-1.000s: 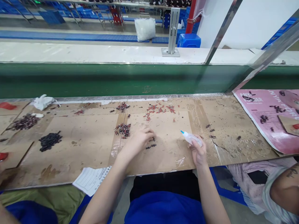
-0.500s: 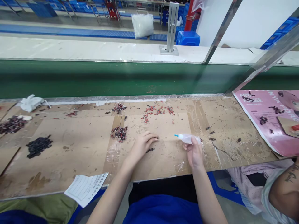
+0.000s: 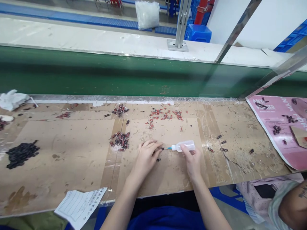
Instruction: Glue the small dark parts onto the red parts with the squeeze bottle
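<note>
My right hand (image 3: 193, 161) is closed around a small translucent squeeze bottle (image 3: 188, 146) with a blue needle tip, lying nearly level and pointing left. My left hand (image 3: 146, 157) rests low on the cardboard, fingers pinching a small dark part (image 3: 162, 148). The needle tip is at this part; whether they touch I cannot tell. Just under the left fingers lies another small dark piece (image 3: 158, 159). Beyond the hands are scattered red-and-black pieces (image 3: 166, 115). A pile of dark and red parts (image 3: 121, 140) sits left of my left hand.
The cardboard-covered table (image 3: 79, 153) bears a black pile (image 3: 21, 153) and a white glove (image 3: 13, 99) at left. A paper sheet (image 3: 80, 204) overhangs the front edge. Loose parts (image 3: 224, 149) lie right, near a pink poster (image 3: 275, 140). Another person's arm (image 3: 294, 204) shows at lower right.
My right hand has brought the bottle left and slightly down, so its tip meets the spot at my left fingers. The view has shifted somewhat, with the left end of the table sliding outward.
</note>
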`<state>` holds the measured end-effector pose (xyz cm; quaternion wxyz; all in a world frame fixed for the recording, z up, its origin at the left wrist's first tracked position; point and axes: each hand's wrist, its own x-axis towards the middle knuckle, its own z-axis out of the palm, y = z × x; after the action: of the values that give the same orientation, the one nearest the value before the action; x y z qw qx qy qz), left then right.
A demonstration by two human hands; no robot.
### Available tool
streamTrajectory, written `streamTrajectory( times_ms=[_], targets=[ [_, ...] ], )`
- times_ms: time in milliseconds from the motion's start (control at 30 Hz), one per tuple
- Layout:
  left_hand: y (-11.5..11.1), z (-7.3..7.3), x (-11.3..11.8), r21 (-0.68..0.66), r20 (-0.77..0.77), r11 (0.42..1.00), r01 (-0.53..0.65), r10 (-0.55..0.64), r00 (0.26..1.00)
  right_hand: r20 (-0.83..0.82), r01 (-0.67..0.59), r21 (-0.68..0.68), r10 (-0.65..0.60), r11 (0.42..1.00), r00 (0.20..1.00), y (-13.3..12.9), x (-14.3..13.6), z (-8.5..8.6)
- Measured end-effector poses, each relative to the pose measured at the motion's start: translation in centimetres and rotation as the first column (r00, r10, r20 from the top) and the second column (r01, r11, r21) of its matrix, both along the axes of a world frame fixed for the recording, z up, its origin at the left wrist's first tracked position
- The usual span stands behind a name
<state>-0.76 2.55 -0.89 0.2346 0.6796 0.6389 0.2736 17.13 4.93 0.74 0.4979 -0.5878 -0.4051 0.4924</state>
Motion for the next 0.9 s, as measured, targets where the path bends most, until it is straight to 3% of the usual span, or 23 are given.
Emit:
streamTrajectory(
  times_ms=[233,900],
  targets=[
    [-0.02,-0.69,-0.10,0.027,0.051,0.997,-0.076,0.075,0.996,0.088,0.030,0.030,-0.033,0.999,0.996,-0.91,-0.48,-1.00],
    [-0.17,-0.40,-0.01,0.011,0.064,0.995,-0.097,0.096,0.993,0.112,0.004,0.037,-0.008,0.999,0.994,-0.96,-0.61,-0.89]
  ],
)
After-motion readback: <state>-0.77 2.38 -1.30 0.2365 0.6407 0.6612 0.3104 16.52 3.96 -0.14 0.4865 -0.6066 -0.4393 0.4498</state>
